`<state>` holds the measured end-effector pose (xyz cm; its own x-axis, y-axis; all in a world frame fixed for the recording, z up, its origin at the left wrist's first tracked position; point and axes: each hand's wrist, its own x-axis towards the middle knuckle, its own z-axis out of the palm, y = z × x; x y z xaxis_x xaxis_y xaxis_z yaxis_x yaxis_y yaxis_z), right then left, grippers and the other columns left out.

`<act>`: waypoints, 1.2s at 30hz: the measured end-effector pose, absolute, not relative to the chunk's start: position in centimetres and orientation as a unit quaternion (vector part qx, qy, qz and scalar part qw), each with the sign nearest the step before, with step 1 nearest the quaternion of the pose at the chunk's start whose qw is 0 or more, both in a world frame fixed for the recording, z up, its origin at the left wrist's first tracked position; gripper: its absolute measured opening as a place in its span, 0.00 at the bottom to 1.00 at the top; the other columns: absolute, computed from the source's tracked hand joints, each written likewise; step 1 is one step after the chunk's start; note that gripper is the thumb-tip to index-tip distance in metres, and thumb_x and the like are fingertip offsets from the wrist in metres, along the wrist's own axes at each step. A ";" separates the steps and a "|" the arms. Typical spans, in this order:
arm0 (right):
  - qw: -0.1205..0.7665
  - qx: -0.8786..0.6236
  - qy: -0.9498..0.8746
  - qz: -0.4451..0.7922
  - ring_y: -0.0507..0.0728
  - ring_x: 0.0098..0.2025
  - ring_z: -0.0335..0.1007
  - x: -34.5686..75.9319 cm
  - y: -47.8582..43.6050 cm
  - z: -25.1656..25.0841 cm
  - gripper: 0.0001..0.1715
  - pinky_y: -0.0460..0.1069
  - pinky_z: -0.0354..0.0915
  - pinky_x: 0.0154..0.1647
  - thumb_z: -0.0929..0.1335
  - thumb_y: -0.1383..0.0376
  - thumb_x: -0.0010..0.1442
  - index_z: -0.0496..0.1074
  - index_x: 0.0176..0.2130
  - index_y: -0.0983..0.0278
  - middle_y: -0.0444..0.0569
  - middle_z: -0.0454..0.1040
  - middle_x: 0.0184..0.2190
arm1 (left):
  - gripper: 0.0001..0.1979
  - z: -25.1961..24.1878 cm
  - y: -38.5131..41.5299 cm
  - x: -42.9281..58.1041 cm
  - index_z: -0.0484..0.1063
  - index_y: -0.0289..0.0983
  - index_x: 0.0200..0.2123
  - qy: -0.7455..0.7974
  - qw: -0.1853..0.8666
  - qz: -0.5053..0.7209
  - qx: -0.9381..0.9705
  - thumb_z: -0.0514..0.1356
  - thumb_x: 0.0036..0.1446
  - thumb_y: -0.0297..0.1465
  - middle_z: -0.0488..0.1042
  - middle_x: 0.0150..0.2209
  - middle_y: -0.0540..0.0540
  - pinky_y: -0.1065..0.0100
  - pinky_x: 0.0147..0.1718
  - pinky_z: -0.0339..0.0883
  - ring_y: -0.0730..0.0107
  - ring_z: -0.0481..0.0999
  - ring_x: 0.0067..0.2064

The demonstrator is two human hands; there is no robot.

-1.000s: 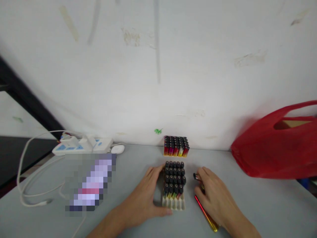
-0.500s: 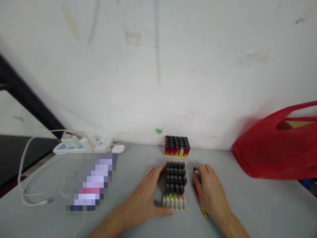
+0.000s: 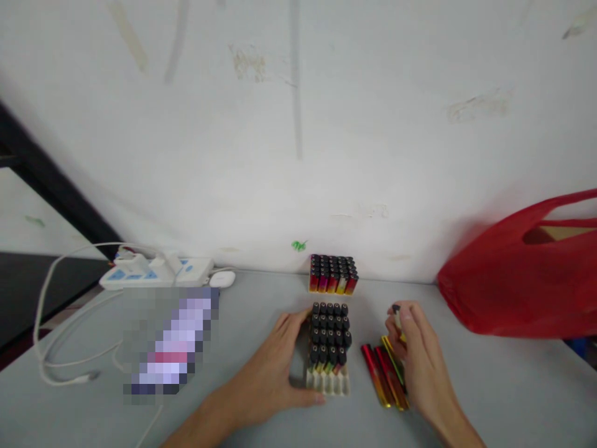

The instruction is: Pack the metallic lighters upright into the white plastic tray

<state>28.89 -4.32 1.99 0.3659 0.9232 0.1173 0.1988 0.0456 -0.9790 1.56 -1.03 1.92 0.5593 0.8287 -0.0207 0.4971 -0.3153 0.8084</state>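
Note:
My left hand (image 3: 268, 367) is closed about the left side of a white slotted tray (image 3: 328, 384), with the thumb at its near edge and the fingers by its far left corner. Rows of black-topped lighters (image 3: 330, 336) stand upright in the tray; bare slots show at the near end. Off to the right, my right hand (image 3: 418, 345) pinches a slim lighter with a dark tip (image 3: 396, 308), its lower part hidden by the fingers. Shiny red-and-gold tubes (image 3: 377, 376), plus a yellow-green one (image 3: 394, 358), lie under and beside this hand.
Another block of upright lighters (image 3: 333, 274) stands against the wall. On the right sits a red bag (image 3: 517, 286). To the left are a white power strip (image 3: 158, 274) with cables, a small white case (image 3: 222, 279) and a blurred-out phone-like object (image 3: 175, 345).
My right hand has shifted right and turned, uncovering the metallic tubes on the table. The dark lighter tip in its fingers has moved right as well. My left hand and the tray stay put.

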 end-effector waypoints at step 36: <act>0.513 -0.381 -0.345 0.688 0.51 0.22 0.40 25.6 -6.4 3.5 0.33 0.47 0.46 0.24 0.69 0.38 0.71 0.65 0.29 0.59 0.35 0.53 0.17 | 0.63 1.5 -1.0 1.5 0.52 0.45 0.80 0.419 0.400 0.210 0.788 0.83 0.49 0.38 0.60 0.76 0.34 0.39 0.78 0.49 0.37 0.58 0.77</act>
